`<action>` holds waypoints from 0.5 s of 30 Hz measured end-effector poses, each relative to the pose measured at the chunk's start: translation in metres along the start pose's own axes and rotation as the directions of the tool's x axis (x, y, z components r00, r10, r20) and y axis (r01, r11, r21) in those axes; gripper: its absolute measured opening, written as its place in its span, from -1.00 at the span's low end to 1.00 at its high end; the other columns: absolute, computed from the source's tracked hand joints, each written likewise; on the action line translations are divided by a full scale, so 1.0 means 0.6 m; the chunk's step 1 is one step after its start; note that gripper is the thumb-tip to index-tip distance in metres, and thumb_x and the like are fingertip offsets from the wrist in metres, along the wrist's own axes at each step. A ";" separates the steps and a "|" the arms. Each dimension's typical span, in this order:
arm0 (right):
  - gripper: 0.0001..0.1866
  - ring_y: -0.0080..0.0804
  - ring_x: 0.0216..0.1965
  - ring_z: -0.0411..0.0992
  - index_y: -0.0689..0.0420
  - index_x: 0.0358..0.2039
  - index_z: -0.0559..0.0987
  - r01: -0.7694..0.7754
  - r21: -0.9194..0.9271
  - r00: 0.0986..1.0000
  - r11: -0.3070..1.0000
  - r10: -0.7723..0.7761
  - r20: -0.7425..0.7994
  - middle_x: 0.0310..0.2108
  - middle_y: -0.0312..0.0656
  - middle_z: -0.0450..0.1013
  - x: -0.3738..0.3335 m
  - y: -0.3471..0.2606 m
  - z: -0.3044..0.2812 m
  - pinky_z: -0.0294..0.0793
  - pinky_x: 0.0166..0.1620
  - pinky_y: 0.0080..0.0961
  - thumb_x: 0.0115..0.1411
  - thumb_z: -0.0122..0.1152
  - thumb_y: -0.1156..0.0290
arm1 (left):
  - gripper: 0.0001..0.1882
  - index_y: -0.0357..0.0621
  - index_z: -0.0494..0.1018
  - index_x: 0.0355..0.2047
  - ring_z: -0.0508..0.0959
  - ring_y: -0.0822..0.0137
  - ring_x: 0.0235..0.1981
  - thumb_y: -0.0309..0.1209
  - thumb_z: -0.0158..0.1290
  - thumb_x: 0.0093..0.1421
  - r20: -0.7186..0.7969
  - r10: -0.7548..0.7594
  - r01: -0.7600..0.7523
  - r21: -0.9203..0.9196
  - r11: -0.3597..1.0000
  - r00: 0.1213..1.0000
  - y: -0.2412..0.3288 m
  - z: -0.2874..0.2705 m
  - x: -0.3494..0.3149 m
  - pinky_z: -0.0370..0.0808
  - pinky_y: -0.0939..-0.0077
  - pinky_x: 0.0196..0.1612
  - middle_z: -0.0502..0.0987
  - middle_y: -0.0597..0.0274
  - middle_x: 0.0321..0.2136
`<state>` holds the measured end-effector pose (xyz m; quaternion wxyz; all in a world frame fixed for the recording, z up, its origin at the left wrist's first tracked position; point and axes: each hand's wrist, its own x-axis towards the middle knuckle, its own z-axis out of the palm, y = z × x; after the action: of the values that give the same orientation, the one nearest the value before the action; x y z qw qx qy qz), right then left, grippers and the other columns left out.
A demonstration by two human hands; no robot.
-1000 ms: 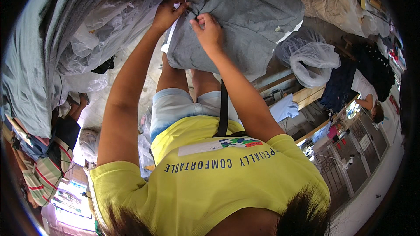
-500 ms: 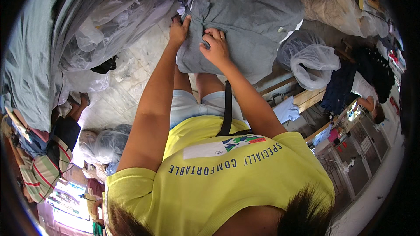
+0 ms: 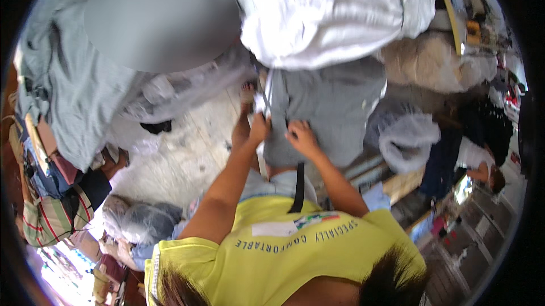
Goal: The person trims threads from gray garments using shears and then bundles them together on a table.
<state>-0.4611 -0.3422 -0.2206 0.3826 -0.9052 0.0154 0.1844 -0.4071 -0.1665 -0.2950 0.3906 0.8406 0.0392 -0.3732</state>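
Spanning the space before the seated person, a gray cloth (image 3: 335, 107) lies over the knees and reaches forward beneath the hem of a bunched white cloth (image 3: 335, 17); its far edge is hidden there, its near edge hangs just above the pale shorts (image 3: 255, 186). The left hand (image 3: 260, 129) is closed on the left edge of the gray cloth, beside a narrow white strip (image 3: 268, 91); the right hand (image 3: 302, 137) rests on the upper face, just inward of that edge, its fingers curled, though blur means one cannot tell whether they pinch a fold. The right edge, rimmed with white, runs close to a clear plastic bag (image 3: 406, 138), leaving little room on that side; a beige bundle (image 3: 434, 62) crowds the far right corner. The widest gap opens left of the left hand, where pale tiled floor (image 3: 190, 147) shows; clear plastic sheeting (image 3: 187, 93) bounds it ahead, stuffed bags (image 3: 145, 221) behind.
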 end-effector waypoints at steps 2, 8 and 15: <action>-0.78 -0.10 -0.07 0.27 0.18 -0.34 0.42 0.010 0.039 0.997 0.999 -0.013 0.082 -0.18 -0.10 0.37 -0.001 -0.004 -0.010 0.29 -0.05 -0.30 0.02 0.19 0.38 | -0.48 -0.42 0.23 -0.02 0.37 -0.19 -0.05 -0.23 -0.05 0.14 0.034 0.000 -0.006 0.182 0.983 0.999 0.005 -0.012 -0.013 0.33 0.10 -0.02 0.33 -0.28 -0.07; -0.59 -0.12 -0.04 0.35 0.08 -0.05 0.39 -0.110 0.199 0.983 0.974 0.078 0.165 -0.08 -0.11 0.40 0.038 -0.002 -0.008 0.32 -0.01 -0.29 0.05 0.16 0.38 | -0.57 -0.27 0.37 -0.05 0.47 0.24 -0.11 -0.24 0.05 0.15 0.617 0.431 -0.352 -0.254 0.901 0.659 0.215 -0.299 -0.050 0.38 0.30 -0.03 0.50 0.15 -0.18; -0.58 -0.31 -0.14 0.44 0.16 -0.04 0.39 -0.321 0.412 0.947 0.853 0.296 0.125 -0.20 -0.15 0.47 0.047 0.038 0.038 0.39 -0.08 -0.43 0.06 0.18 0.38 | -0.66 -0.22 0.36 -0.05 0.50 0.42 -0.23 -0.34 -0.01 0.20 0.005 0.740 -0.677 -0.400 0.617 0.672 0.558 -0.745 -0.022 0.43 0.52 -0.19 0.51 0.24 -0.24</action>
<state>-0.4463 -0.3390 -0.2605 0.5370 -0.7794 0.1897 0.2612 -0.0304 -0.0885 0.1099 0.6568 0.6640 -0.2616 -0.2435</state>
